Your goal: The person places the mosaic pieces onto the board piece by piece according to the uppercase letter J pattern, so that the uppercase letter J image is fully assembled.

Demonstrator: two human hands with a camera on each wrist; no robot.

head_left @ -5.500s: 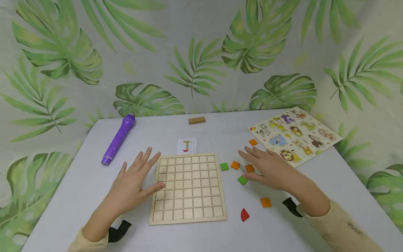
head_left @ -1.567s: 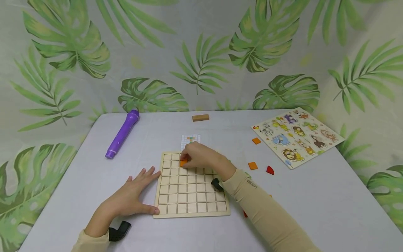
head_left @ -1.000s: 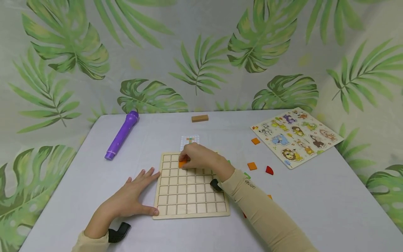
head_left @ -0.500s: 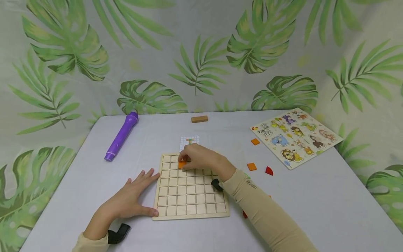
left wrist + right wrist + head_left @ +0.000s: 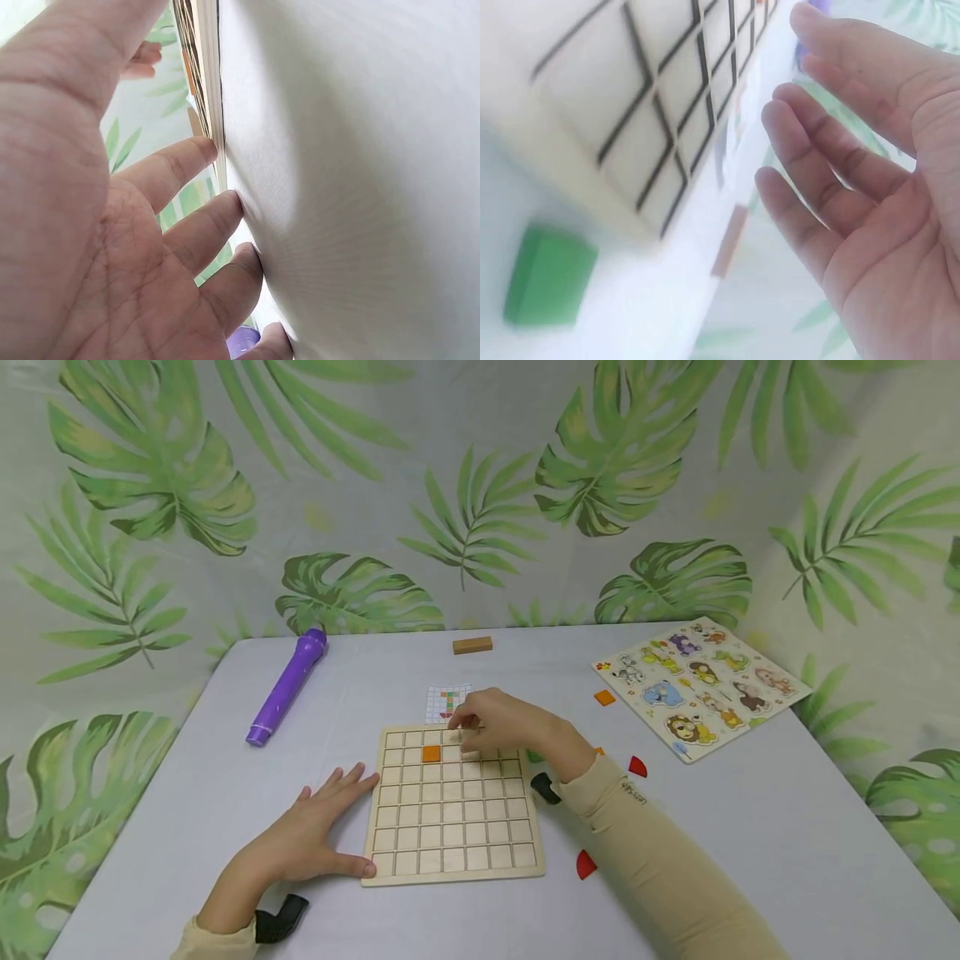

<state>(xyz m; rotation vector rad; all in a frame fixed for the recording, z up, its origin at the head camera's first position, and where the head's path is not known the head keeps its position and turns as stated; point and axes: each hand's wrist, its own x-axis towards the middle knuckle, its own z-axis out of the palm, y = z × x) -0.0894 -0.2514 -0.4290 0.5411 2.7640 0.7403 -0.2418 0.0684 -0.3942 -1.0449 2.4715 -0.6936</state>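
Observation:
In the head view, a square orange tile (image 5: pixel 431 753) lies in a cell of the second row from the far edge of the wooden grid board (image 5: pixel 441 814). My left hand (image 5: pixel 307 837) has its fingers spread, with the thumb and a fingertip at the board's left edge. The left wrist view shows its fingertips (image 5: pixel 202 150) along the board's side and the white cloth. Over the board's far right part hovers my right hand (image 5: pixel 517 727), fingers loosely bent. The right wrist view shows nothing between its fingers (image 5: pixel 787 142). Behind the board lies a pattern card (image 5: pixel 433 703), partly covered by that hand.
Right of the board lie a green tile (image 5: pixel 535 756), red quarter-round tiles (image 5: pixel 637 767) and an orange tile (image 5: pixel 604 697); another orange one is mostly hidden by the right arm. An animal puzzle (image 5: pixel 723 714), purple microphone (image 5: pixel 288 687) and wooden block (image 5: pixel 472 645) sit farther out.
My right hand has let go of the orange tile, which stays in its cell, and has moved right. Earlier the board had no tile. The left hand came to the board's edge and stays there.

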